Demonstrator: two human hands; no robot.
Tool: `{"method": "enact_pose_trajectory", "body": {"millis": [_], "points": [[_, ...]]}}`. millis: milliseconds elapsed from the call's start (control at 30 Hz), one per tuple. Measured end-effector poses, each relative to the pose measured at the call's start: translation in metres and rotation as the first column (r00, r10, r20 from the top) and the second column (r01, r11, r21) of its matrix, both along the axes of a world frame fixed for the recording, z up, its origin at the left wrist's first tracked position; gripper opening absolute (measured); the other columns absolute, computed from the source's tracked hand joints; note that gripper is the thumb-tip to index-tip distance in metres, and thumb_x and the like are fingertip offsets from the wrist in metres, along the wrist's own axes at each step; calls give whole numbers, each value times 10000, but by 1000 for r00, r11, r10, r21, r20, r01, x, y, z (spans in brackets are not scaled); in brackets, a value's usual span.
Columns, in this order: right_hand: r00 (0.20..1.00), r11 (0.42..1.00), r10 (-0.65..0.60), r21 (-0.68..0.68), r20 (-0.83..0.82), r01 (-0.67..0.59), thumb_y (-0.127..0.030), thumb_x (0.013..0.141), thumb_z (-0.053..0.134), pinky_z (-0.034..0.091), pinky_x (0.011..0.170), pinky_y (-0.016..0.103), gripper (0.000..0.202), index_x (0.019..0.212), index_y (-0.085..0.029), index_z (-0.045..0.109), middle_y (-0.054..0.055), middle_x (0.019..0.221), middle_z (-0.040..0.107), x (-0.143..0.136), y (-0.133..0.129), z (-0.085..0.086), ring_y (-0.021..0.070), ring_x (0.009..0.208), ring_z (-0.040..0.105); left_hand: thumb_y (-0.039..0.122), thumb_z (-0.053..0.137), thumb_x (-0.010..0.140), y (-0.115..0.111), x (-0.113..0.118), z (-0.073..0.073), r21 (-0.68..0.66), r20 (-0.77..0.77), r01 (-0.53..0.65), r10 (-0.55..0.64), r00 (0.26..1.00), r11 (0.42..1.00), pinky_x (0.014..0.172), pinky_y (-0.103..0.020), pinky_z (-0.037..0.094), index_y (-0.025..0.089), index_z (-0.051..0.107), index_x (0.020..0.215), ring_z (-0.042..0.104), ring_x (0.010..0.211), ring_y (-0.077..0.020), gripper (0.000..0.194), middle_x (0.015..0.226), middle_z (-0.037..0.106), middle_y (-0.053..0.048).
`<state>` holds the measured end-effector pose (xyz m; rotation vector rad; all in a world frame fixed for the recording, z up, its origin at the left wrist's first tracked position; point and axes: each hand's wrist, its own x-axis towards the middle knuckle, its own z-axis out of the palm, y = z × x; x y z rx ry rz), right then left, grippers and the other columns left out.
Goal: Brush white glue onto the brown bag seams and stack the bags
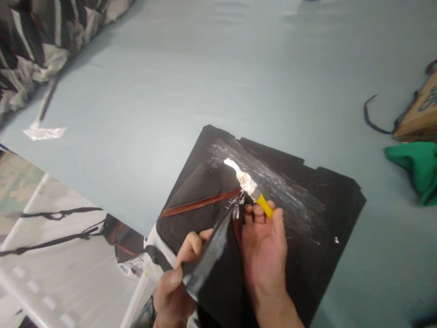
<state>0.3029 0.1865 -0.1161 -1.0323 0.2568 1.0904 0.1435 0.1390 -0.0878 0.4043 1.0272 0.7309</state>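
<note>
Right fingers (249,216) grip a yellow-handled brush (248,185), left fingers (191,243) pinching black fabric (221,273).

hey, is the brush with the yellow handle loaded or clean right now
Loaded: thick white stuff coats the head of the yellow-handled brush, held in the right hand. I cannot tell what it is.

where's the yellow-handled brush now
In the head view, the brush sits near the centre, held in the right hand, by the right end of the reddish strip.
</note>
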Motion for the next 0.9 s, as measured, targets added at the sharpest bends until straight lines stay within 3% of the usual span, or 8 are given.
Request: {"method": "enact_pose_trajectory", "body": {"millis": [100, 167, 300, 467, 600, 800, 900], "points": [[995, 1000, -20, 12, -101, 21, -630, 879, 737, 633, 851, 378, 379, 989, -286, 622, -66, 782, 647, -3, -5, -1, 148, 754, 688, 814, 693, 764, 11, -2, 12, 85, 37, -32, 29, 999, 996, 1109, -560, 492, 329, 662, 1372, 572, 1337, -415, 778, 1456, 658, -84], [985, 996, -76, 25, -153, 81, -601, 867, 763, 637, 892, 383, 365, 980, -288, 612, -82, 759, 628, -1, -4, 5, 137, 751, 684, 850, 603, 813, 25, -5, 20, 130, -35, -12, 17, 999, 991, 1091, -539, 493, 304, 653, 1400, 587, 1323, -400, 803, 1445, 664, -113], [977, 993, -92, 48, -192, 103, -581, 927, 695, 627, 984, 449, 305, 970, -295, 596, -88, 763, 610, -6, 6, 24, 137, 757, 677, 758, 595, 907, 53, -9, 34, 125, -246, 134, -100, 964, 983, 967, -442, 542, 273, 637, 1411, 600, 1302, -365, 700, 1468, 632, -151], [931, 991, -108, 33, -348, 127, -571, 917, 697, 618, 978, 454, 304, 978, -290, 599, -93, 754, 618, -29, 13, 43, 129, 753, 659, 641, 595, 977, 71, -10, 65, 48, -266, 368, -343, 901, 929, 975, -370, 541, 272, 622, 1438, 588, 1337, -329, 592, 1527, 594, -130], [928, 992, -86, 56, -364, 114, -593, 893, 703, 613, 964, 458, 338, 979, -284, 598, -102, 711, 604, -43, 11, 53, 129, 740, 649, 663, 630, 940, 81, -19, 96, -42, -344, 505, -487, 803, 862, 820, -331, 572, 238, 653, 1397, 681, 1120, -304, 624, 1339, 703, -122], [945, 993, -38, 92, -325, 72, -632, 873, 699, 608, 974, 486, 392, 994, -275, 589, -93, 715, 618, -59, 5, 59, 140, 743, 659, 475, 779, 849, 90, -17, 120, -176, -587, 605, -576, 569, 777, 572, -225, 436, 200, 737, 1050, 621, 827, -212, 343, 914, 695, -29], [949, 994, -57, 69, -309, 82, -636, 878, 689, 617, 960, 476, 402, 1006, -271, 580, -92, 705, 589, -63, 3, 53, 143, 725, 653, 412, 820, 776, 80, -2, 122, -166, -615, 553, -524, 589, 817, 625, -259, 458, 211, 745, 1064, 618, 837, -227, 360, 897, 706, -25]]}}
